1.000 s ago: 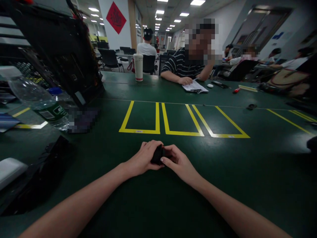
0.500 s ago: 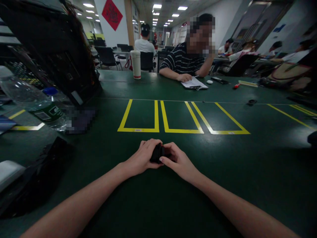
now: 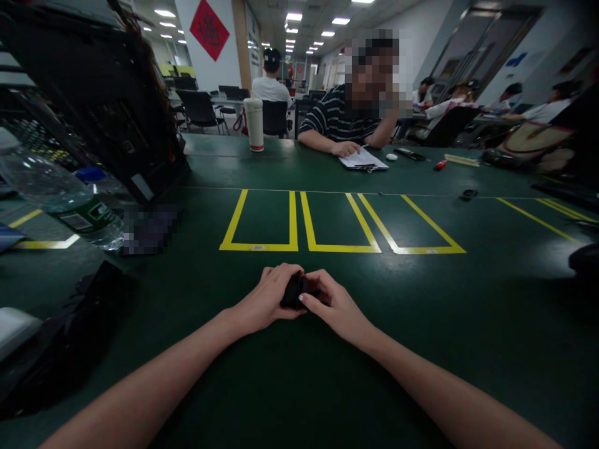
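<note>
A small black object (image 3: 292, 290) is between my hands, low over the green table (image 3: 299, 374); its kind is too dark to make out. My left hand (image 3: 271, 293) wraps round its left side, fingers over the top and thumb below. From the right, my right hand (image 3: 330, 302) pinches at it, with the thumb against its near face and the fingers curled behind. Part of the object is hidden by my fingers. Just beyond my hands, yellow tape outlines (image 3: 259, 247) mark the table.
To my left lie a plastic bottle (image 3: 88, 215), a black bag-like thing (image 3: 70, 337) and a white object (image 3: 17, 330); a large black device (image 3: 107, 118) stands behind. Across the table sit a white cup (image 3: 254, 125), a clipboard with paper (image 3: 364, 159) and a person in a striped shirt (image 3: 334, 112).
The view has shifted slightly, so the background sits a little further left. Both hands keep almost the same hold on the black object.
</note>
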{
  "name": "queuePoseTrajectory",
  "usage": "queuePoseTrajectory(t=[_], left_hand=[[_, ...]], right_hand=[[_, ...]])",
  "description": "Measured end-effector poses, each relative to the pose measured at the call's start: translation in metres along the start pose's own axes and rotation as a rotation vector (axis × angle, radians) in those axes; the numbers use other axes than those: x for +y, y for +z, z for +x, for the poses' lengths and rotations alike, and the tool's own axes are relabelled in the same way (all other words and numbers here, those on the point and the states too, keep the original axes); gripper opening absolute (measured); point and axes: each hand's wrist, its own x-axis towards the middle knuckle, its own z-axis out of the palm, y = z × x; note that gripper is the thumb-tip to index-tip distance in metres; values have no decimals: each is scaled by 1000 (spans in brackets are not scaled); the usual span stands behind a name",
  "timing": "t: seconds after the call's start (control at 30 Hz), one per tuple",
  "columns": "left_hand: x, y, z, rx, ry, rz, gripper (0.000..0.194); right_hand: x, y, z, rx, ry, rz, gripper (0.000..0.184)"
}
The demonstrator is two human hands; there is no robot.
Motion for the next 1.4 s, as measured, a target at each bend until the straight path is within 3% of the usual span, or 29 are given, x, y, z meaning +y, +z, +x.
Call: queuePoseTrajectory(t=[0.2,0.3,0.43,0.57,0.7,0.93,1.2,1.3,1.4], left_hand=[[-1,1,0,1,-14,-17,52],[-1,1,1,0,-8,-9,51],[-1,2,1,12,0,7,53],[-1,2,1,19,-12,14,54],[0,3,1,24,-30,-2,54],[0,2,0,19,-1,5,52],[0,2,0,7,-6,8,54],[0,3,0,19,3,14,52],[-1,3,0,18,7,15,51]], right_hand=[[0,-1,-2,12,-117,-40,21],[0,0,-1,23,-70,5,18],[1,1,0,20,6,2,28],[4,1,-1,-14,-69,-35,24],[6,1,-2,33,-135,4,22],[1,2,0,36,-8,25,29],[0,2,-4,29,-137,-29,25],[1,3,-3,48,-108,14,18],[2,4,-1,65,-57,39,25]])
